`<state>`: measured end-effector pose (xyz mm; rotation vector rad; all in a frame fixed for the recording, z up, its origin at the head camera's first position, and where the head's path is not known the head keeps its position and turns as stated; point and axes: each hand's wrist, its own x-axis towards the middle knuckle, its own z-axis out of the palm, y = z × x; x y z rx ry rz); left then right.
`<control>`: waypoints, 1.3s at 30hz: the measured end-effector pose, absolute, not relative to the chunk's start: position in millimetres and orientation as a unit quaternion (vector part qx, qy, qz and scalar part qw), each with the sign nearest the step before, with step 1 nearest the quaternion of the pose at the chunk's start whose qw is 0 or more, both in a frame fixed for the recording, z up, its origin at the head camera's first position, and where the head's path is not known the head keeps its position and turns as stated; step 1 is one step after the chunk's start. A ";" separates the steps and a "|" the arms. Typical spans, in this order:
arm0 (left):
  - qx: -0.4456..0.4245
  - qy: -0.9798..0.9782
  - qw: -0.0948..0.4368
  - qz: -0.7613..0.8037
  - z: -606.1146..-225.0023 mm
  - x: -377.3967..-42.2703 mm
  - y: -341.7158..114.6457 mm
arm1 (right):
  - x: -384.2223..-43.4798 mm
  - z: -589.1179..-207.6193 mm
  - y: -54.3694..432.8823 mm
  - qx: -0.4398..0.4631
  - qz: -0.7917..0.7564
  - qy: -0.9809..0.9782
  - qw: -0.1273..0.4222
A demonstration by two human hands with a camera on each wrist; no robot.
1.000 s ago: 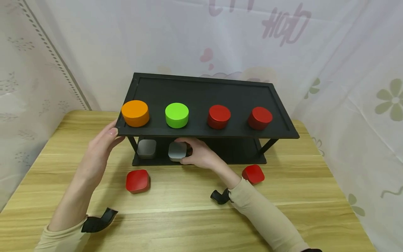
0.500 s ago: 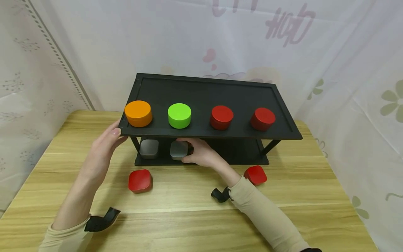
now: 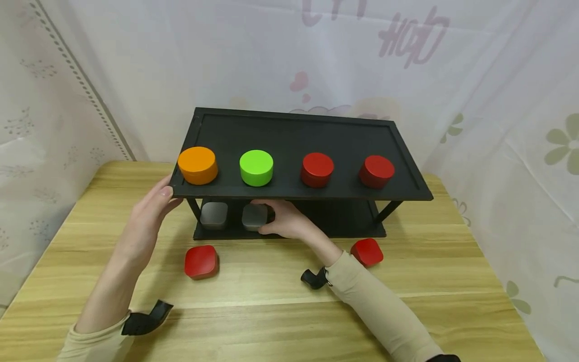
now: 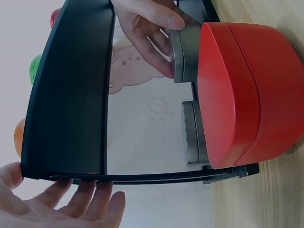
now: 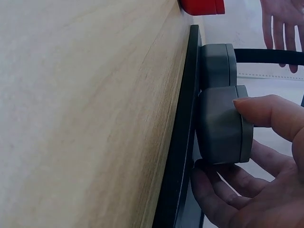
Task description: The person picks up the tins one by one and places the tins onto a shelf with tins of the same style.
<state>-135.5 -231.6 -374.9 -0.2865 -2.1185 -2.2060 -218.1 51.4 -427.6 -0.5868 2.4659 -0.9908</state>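
Note:
A black two-tier shelf stands on the wooden table. My left hand holds the left front corner of its upper board, thumb on top and fingers below. Under that board, my right hand grips a square grey lidded tin on the lower tier. In the right wrist view, the thumb presses the lid edge of the grey tin, with the fingers at its far side. Another grey tin sits to its left, near the left post. In the left wrist view, these two tins stand apart.
On the upper board stand round tins: orange, green and two red, one at mid-right, one farther right. Square red tins lie on the table in front, left and right. A printed curtain hangs behind.
The head view has shifted slightly. Both hands keep their places, the left at the shelf corner and the right on the grey tin, which shows no clear movement.

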 end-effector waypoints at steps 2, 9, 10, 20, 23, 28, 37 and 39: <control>-0.093 -0.688 0.034 -0.719 -375.3 -135.4 -231.6 | -218.8 -428.4 50.8 -0.209 -0.355 0.887 0.209; -0.095 -0.683 0.036 -0.724 -375.8 -136.4 -230.6 | -221.9 -430.7 49.9 -0.215 -0.346 0.890 0.204; -0.095 -0.683 0.036 -0.723 -375.7 -136.3 -230.6 | -222.2 -430.5 49.8 -0.216 -0.346 0.890 0.205; -0.100 -0.685 0.040 -0.720 -375.4 -136.3 -230.1 | -223.7 -428.8 49.5 -0.223 -0.349 0.886 0.210; -0.100 -0.684 0.041 -0.721 -375.5 -136.2 -230.0 | -223.7 -428.9 49.7 -0.225 -0.350 0.885 0.208; -0.099 -0.685 0.040 -0.721 -375.6 -135.9 -230.3 | -224.2 -429.7 50.3 -0.229 -0.356 0.883 0.205; -0.097 -0.687 0.041 -0.719 -375.8 -135.7 -230.9 | -224.9 -431.7 50.8 -0.224 -0.363 0.881 0.206; -0.097 -0.687 0.040 -0.719 -375.7 -135.8 -230.9 | -225.3 -432.3 51.0 -0.226 -0.365 0.880 0.204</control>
